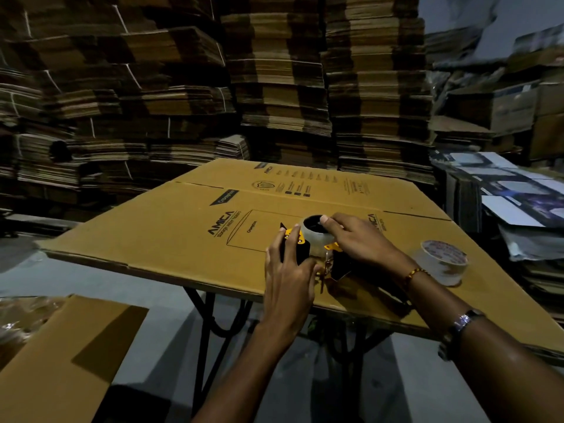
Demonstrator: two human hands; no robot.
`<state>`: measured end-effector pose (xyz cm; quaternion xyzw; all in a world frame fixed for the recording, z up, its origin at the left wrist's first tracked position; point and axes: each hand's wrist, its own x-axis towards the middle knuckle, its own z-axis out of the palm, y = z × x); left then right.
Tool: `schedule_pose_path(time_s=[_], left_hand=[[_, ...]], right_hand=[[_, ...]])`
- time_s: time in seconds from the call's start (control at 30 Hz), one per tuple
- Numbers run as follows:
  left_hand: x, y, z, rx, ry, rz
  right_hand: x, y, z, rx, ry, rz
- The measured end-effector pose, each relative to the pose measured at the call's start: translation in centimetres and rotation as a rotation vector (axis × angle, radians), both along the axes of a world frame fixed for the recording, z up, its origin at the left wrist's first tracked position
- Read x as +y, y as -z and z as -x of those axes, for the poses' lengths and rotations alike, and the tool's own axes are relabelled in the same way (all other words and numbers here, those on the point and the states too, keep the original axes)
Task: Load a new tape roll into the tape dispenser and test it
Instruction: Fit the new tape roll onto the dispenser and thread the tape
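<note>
A black and yellow tape dispenser (305,250) lies on a flattened cardboard box (183,236) that covers a table. A clear tape roll (314,235) sits on the dispenser's hub. My left hand (288,279) grips the dispenser's black handle from the near side. My right hand (355,239) lies over the roll, thumb hooked over its rim into the dark core and fingers curled around its right side. A second tape roll (444,265), with red print on its top, stands on the cardboard to the right, clear of both hands.
The cardboard overhangs a black metal table frame (213,319). Another cardboard sheet (61,355) lies at the lower left. Tall stacks of flattened cartons (274,87) rise behind the table. Printed sheets and boxes (503,184) are piled at the right.
</note>
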<state>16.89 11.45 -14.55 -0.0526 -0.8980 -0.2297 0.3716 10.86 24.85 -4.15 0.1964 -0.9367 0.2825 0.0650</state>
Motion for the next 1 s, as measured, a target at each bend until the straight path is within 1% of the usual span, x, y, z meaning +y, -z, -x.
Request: schedule_pose_path(time_s=[0.1,0.27,0.4,0.67,0.8,0.93,1.0], left_hand=[[0.0,0.0,0.1,0.006,0.014,-0.015],[0.5,-0.6,0.2,-0.024,-0.033,-0.101],[0.7,-0.8,0.2,-0.034,-0.058,-0.141],[1.2,-0.8,0.3,0.001,-0.116,-0.130],[0.9,-0.6,0.2,0.043,-0.083,-0.138],[0.3,-0.6,0.2,0.066,-0.016,-0.165],[0.1,-0.6,0.1,0.076,-0.001,-0.177]], right_hand=[[-0.1,-0.1,0.0,-0.066,-0.012,0.007],[-0.4,-0.3,0.2,-0.189,-0.080,0.118],[-0.9,-0.1,0.2,-0.204,-0.066,0.085],[-0.9,0.0,-0.1,-0.218,-0.071,0.135],[-0.8,0.8,0.0,-0.166,-0.056,0.136],[-0.6,1.4,-0.6,-0.004,-0.052,0.090],[-0.3,1.6,-1.2,0.101,-0.045,0.005]])
